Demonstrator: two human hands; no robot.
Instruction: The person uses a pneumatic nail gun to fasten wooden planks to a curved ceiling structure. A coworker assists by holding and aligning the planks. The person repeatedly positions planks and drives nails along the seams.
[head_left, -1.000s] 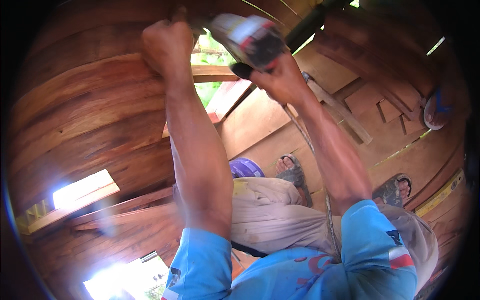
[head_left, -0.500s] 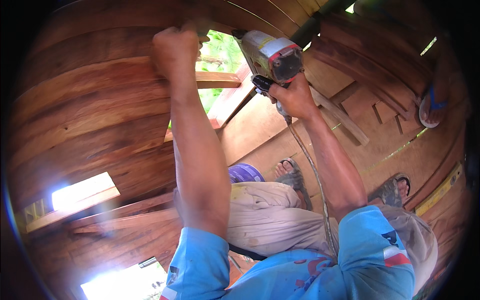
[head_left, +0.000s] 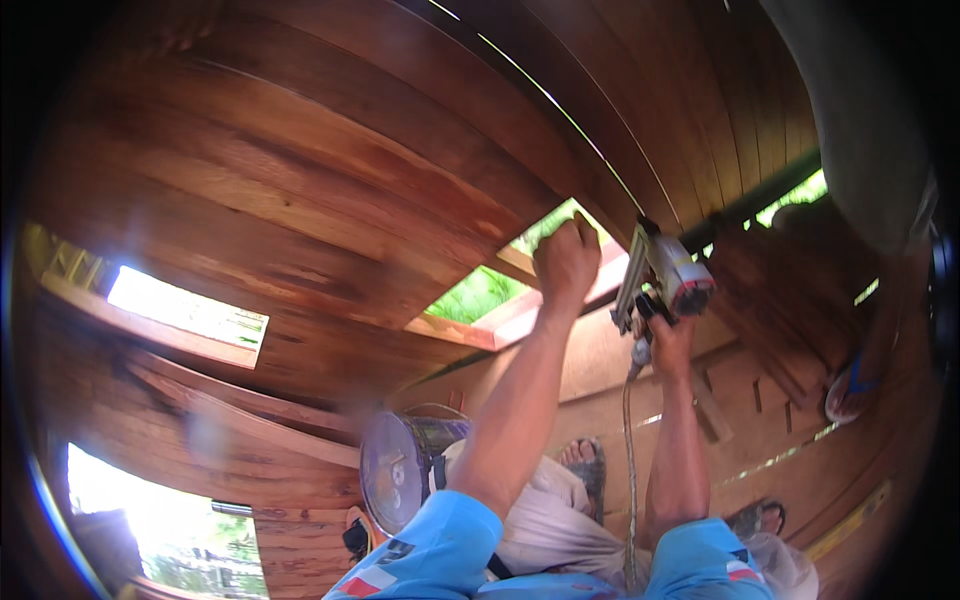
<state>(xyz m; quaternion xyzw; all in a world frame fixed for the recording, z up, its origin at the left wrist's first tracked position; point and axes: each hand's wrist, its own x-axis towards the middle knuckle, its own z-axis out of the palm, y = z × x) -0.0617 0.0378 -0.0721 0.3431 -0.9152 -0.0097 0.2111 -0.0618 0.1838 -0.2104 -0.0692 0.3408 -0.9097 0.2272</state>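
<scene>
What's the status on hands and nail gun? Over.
Right hand gripping nail gun. Left hand curled before wall opening, grip hidden. Hose beside right forearm, clear of left hand.

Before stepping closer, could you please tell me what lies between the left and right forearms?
The head view shows a thin hose, a sandalled foot, a trouser leg and floorboards.

L grip [head_left: 567, 262] now over wall opng [head_left: 478, 297]

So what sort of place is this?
Probably a wooden building under construction: there's a bare plank wall, a rough opening in it, and what looks like a nail gun in the person's right hand.
</scene>
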